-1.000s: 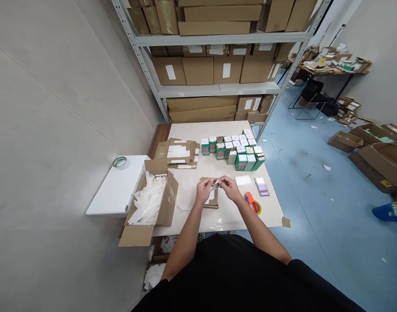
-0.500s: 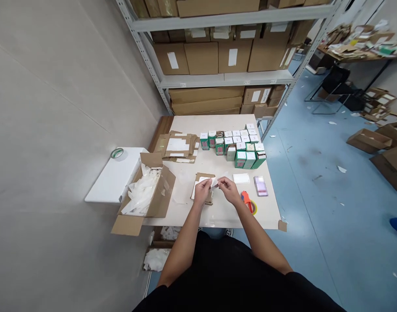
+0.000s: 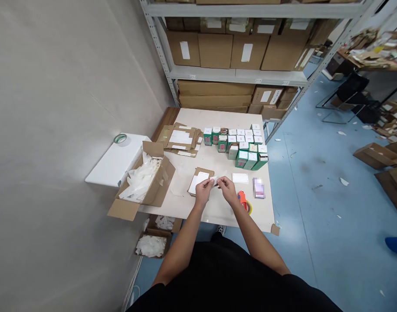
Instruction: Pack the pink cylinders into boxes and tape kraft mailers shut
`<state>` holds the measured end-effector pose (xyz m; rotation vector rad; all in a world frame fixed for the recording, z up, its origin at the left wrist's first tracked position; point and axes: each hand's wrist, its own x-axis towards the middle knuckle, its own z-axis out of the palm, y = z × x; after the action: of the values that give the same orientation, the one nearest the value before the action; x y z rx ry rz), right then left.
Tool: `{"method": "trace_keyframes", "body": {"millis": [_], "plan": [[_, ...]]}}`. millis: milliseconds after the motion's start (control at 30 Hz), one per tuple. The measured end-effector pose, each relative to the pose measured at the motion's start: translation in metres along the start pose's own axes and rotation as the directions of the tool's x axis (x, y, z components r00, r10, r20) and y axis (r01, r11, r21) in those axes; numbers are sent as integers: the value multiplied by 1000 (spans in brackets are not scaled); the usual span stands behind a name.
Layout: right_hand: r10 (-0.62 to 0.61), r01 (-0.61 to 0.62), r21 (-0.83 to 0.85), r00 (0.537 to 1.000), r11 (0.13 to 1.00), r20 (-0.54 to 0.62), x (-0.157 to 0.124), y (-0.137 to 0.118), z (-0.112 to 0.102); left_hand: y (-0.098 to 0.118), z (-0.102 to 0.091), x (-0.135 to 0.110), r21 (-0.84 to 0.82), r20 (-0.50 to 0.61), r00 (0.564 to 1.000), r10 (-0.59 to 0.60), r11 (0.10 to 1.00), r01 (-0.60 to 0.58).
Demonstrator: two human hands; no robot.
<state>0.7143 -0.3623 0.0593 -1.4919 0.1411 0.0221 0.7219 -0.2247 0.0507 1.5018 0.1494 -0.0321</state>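
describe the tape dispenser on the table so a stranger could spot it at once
Find the pale table before the metal shelving, then its near edge, where the left hand and right hand pinch a white slip. Just right of the right hand lies the tape dispenser: the only bright orange thing there, with a yellowish roll.

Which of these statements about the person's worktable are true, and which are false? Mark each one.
1. The left hand and right hand pinch a small white piece between them. True.
2. The orange tape dispenser lies left of the left hand. False: it lies right of the right hand.
3. The green-and-white boxes stand beyond the hands, toward the shelves. True.
4. The open carton holds green boxes. False: it holds clear plastic bags.
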Motion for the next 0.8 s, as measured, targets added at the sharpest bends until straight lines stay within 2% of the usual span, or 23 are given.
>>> {"method": "trace_keyframes", "body": {"millis": [67, 133, 200, 267, 333, 400, 467, 533, 667, 800], "plan": [[2, -2, -12, 1000, 1000, 23, -2, 0, 12, 2, -8, -5, 5, -20, 999, 38, 999, -38], [-19, 19, 3, 998, 1000, 55, -4, 0, 25, 4, -24, -8, -7, -68, 997, 42, 999, -42], [-43, 39, 44, 995, 998, 89, -5, 0, 39, 7, -51, -8, -43, -152, 988, 32, 998, -39], [-45, 37, 80, 995, 996, 91, -7, 0, 54, 11, -92, -8, -102, -285, 958, 22, 993, -53], [-35, 28, 95, 997, 995, 64, -10, 1, 72, 14, -142, -11, -178, -448, 894, -8, 981, -81], [-31, 29, 88, 999, 996, 33, -13, 5, 94, 15, -197, -20, -271, -586, 808, -55, 954, -131], [-25, 23, 67, 999, 997, 30, -17, 10, 120, 15, -249, -38, -291, -707, 704, -73, 937, -196], [6, -10, 47, 997, 999, 81, -23, 18, 150, 12, -293, -62, -260, -786, 616, -60, 936, -240], [112, -110, -26, 950, 994, 291, -42, 41, 223, 1, -358, -116, -178, -868, 496, -32, 952, -250], [242, -189, -159, 849, 969, 470, -68, 84, 305, -18, -408, -160, -166, -913, 406, -49, 951, -260]]}}
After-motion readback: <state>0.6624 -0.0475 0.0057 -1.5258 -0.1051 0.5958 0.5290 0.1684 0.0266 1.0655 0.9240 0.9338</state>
